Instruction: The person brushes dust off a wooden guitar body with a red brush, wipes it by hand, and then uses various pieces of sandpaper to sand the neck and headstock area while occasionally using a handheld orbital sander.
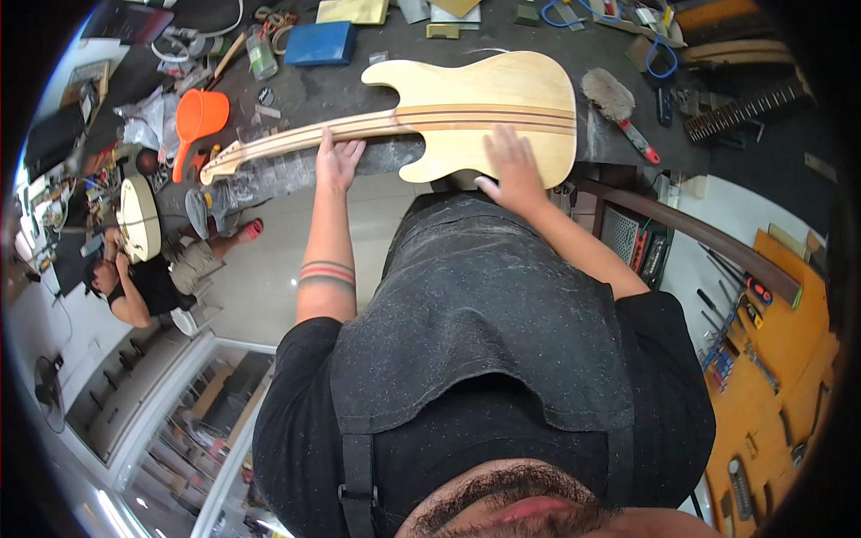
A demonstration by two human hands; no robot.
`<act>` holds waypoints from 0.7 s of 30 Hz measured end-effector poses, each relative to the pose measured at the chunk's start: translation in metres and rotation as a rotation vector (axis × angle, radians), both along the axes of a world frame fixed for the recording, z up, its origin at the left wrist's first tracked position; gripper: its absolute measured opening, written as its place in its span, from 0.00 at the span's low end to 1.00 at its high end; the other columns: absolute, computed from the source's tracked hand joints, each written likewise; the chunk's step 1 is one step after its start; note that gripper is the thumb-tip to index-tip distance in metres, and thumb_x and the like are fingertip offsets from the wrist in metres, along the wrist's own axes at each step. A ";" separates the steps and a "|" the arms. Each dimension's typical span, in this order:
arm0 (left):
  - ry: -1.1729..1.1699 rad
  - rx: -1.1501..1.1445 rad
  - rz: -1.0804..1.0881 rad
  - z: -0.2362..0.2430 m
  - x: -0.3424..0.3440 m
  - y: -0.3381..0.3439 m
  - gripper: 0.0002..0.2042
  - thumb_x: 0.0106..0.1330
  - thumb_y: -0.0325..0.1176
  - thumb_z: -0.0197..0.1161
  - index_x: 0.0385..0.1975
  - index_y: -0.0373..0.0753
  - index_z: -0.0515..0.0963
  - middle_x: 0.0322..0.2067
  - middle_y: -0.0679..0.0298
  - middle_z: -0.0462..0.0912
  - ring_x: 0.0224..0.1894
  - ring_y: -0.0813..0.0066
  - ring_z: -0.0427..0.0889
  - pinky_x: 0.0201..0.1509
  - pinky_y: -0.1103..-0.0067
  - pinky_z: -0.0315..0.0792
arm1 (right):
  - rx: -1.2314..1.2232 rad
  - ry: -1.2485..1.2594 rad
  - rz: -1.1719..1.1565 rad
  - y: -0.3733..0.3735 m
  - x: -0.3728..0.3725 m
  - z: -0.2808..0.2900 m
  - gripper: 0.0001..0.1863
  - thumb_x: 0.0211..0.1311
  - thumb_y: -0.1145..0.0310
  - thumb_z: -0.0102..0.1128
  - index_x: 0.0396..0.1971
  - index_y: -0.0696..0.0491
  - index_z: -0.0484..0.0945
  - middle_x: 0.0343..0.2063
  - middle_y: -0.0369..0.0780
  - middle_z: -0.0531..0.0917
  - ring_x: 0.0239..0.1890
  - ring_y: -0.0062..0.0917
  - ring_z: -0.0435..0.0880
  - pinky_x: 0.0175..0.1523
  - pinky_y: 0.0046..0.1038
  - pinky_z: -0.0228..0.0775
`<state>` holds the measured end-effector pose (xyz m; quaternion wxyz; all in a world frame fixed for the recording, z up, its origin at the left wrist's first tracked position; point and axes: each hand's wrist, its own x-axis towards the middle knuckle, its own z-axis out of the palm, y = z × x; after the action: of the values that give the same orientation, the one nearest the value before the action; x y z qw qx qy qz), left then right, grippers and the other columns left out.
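Note:
A pale wooden guitar (pixel 480 81) with dark stripes lies back-up along the bench's front edge, its neck reaching left to the headstock. My left hand (pixel 337 160) is palm up at the neck's near edge, thumb touching it, fingers loosely extended and apart. My right hand (pixel 513 170) rests on the striped middle of the body, fingers spread, thumb toward the near edge. A dusty brush (pixel 607 95) with a red handle sits right of the body.
The dark bench (pixel 323 87) holds an orange scoop (pixel 199 115), a blue block (pixel 319 44) and scattered tools. A dark fretted neck (pixel 743 111) lies at right. A co-worker (pixel 126 296) sits at left with a cream guitar (pixel 140 217). A tool board (pixel 773 350) stands at lower right.

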<state>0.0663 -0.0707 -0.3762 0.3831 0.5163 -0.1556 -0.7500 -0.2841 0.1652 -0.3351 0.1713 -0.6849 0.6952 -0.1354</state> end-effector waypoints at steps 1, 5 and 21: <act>-0.090 0.026 0.011 0.003 0.005 0.000 0.40 0.84 0.57 0.57 0.78 0.25 0.60 0.72 0.39 0.74 0.76 0.45 0.73 0.84 0.53 0.65 | -0.003 0.024 -0.002 -0.002 0.013 -0.004 0.51 0.66 0.44 0.73 0.83 0.50 0.61 0.83 0.50 0.58 0.86 0.49 0.52 0.87 0.56 0.43; -0.389 -0.010 -0.250 0.028 0.012 0.000 0.37 0.84 0.55 0.59 0.74 0.26 0.65 0.67 0.38 0.80 0.65 0.47 0.85 0.70 0.57 0.80 | -0.105 0.121 -0.087 -0.009 0.026 -0.018 0.50 0.61 0.47 0.77 0.81 0.45 0.64 0.78 0.44 0.66 0.84 0.40 0.57 0.87 0.54 0.47; -0.331 -1.031 -1.139 0.104 -0.052 0.015 0.20 0.87 0.38 0.54 0.27 0.38 0.73 0.23 0.70 0.74 0.24 0.85 0.68 0.26 0.80 0.66 | 0.145 -0.379 -1.893 0.254 0.247 -0.046 0.16 0.73 0.58 0.62 0.48 0.52 0.89 0.46 0.52 0.89 0.53 0.53 0.87 0.61 0.51 0.78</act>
<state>0.0148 -0.0560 -0.2724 0.1026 0.2193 -0.7797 -0.5775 -0.0371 0.4190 -0.3813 0.1425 0.2040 0.9264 -0.2824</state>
